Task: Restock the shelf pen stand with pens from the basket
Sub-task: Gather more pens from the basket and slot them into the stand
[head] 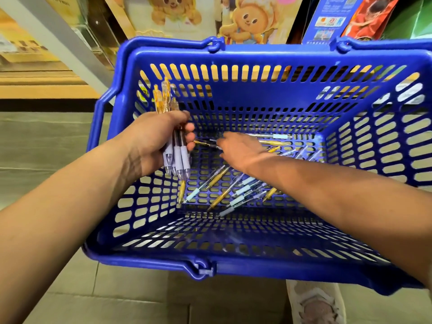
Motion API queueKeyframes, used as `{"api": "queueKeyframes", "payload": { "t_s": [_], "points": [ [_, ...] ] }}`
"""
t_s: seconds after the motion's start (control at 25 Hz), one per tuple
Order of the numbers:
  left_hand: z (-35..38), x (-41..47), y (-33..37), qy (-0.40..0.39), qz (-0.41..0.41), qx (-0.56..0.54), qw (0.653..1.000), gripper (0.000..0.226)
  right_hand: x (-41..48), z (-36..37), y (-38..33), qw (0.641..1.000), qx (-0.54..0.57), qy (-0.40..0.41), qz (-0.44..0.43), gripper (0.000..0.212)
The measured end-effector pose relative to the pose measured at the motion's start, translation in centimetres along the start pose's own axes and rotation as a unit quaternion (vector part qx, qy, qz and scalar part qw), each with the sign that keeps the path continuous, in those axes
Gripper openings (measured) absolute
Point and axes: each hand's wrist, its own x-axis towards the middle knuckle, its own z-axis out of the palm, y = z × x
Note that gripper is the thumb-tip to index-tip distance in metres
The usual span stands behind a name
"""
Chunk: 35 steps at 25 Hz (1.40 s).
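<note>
- Our left hand (159, 139) gripped a bundle of pens (178, 157) by the basket's left wall. We held it upright, orange clip ends up and lilac grips down.
- Our right hand (240, 150) reached down to the floor of the blue basket (163, 261), its back to the camera.
- Its fingertips met a gold-barrelled pen (205, 143) lying left to right between the two hands. Blur and the hand itself hid the grip, so we could not tell whether it was pinched.
- The loose pens (219, 197) lay scattered on the basket floor, just near and right of the right hand, the closer hand. Most ran diagonally from near left to far right.
- Some pens were hidden under the right forearm.
- The pen stand was out of view; the shelf beyond the basket showed only cut-off cartoon packaging.
</note>
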Motion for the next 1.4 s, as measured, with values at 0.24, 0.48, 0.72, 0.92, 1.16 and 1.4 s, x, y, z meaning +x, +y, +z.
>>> {"api": "queueKeyframes", "payload": {
  "t_s": [0.24, 0.48, 0.72, 0.92, 1.16, 1.4],
  "points": [
    [-0.3, 0.4, 0.2, 0.013, -0.003, -0.006, 1.0, 0.009, 0.9, -0.8, -0.7, 0.999, 0.007, -0.01, 0.031, 0.023],
    [1.0, 1.4, -0.4, 0.041, 0.021, 0.008, 0.999, 0.011, -1.8, -4.5, 1.1, 0.974, 0.211, -0.08, 0.002, 0.017],
    [3.7, 1.0, -1.4, 0.025, 0.005, 0.045, 0.999, 0.017, -6.3, -6.7, 2.1, 0.818, 0.567, -0.098, 0.018, 0.016],
    [5.3, 0.6, -1.4, -0.03, -0.029, 0.023, 0.999, 0.014, -7.4, -7.7, 3.2, 0.744, 0.658, -0.113, 0.002, 0.021],
    [5.8, 0.3, -1.8, -0.07, -0.044, 0.023, 0.996, 0.014, -8.3, -8.2, 3.0, 0.833, 0.552, -0.005, 0.042, 0.01],
    [5.5, -0.2, -1.0, -0.051, -0.037, 0.01, 0.998, 0.014, -7.5, -7.6, 1.5, 0.744, 0.662, 0.041, 0.078, 0.032]
  ]
}}
